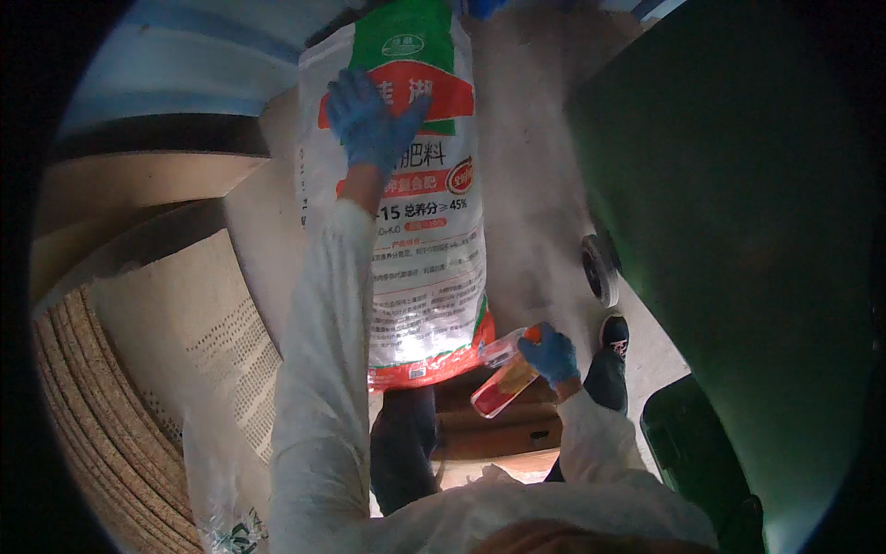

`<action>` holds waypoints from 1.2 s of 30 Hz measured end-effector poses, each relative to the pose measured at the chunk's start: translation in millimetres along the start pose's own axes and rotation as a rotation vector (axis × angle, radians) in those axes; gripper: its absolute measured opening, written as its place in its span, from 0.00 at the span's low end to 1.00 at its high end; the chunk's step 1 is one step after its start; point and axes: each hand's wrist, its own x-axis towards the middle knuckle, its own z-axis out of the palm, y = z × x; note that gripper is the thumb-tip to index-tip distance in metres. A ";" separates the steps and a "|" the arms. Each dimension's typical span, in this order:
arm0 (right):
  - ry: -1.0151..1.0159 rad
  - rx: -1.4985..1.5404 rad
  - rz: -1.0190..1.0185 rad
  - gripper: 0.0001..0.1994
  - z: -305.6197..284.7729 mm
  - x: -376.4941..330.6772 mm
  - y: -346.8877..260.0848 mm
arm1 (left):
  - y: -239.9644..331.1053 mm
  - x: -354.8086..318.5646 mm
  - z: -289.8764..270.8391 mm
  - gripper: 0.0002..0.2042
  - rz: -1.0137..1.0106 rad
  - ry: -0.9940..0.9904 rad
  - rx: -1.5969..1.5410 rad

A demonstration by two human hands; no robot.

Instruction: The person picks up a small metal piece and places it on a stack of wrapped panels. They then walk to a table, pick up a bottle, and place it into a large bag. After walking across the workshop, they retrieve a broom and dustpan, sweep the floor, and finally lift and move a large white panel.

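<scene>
A large, full white sack (429, 277) with green and red printed bands lies lengthwise in front of me. My left hand (369, 118), in a blue glove, rests flat on its upper part with fingers and thumb spread. Close to the sack's lower right corner, my right hand (551, 356), also blue-gloved, is closed around a red-and-yellow object (503, 386) with a clear plastic part. The object's exact kind is unclear, and the fingers hide part of it.
Left of me stand curved stacked brown boards (111, 415), a perforated beige sheet (189, 314) and clear plastic wrapping (217, 462). A big green bin (729, 203) with a black wheel (600, 270) fills the right. Cardboard (494, 434) lies below the sack, between my legs.
</scene>
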 end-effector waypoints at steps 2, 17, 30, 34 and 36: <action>0.063 0.032 -0.022 0.22 -1.0 -12.1 -2.0 | 13.2 25.1 30.5 0.45 -0.093 -0.041 0.087; -0.016 0.181 -0.016 0.20 -5.4 4.7 59.2 | 22.5 -32.3 34.7 0.14 -0.049 -0.034 -0.040; -0.052 0.327 0.036 0.21 -47.1 -29.5 69.5 | 33.6 -17.6 12.5 0.15 -0.115 0.044 -0.069; -0.028 0.321 -0.013 0.21 -50.3 -36.8 70.0 | 33.6 -2.7 21.9 0.12 -0.053 0.057 -0.143; -0.046 0.330 0.011 0.22 -50.1 -44.0 67.4 | 32.2 4.9 25.1 0.11 -0.105 0.030 -0.177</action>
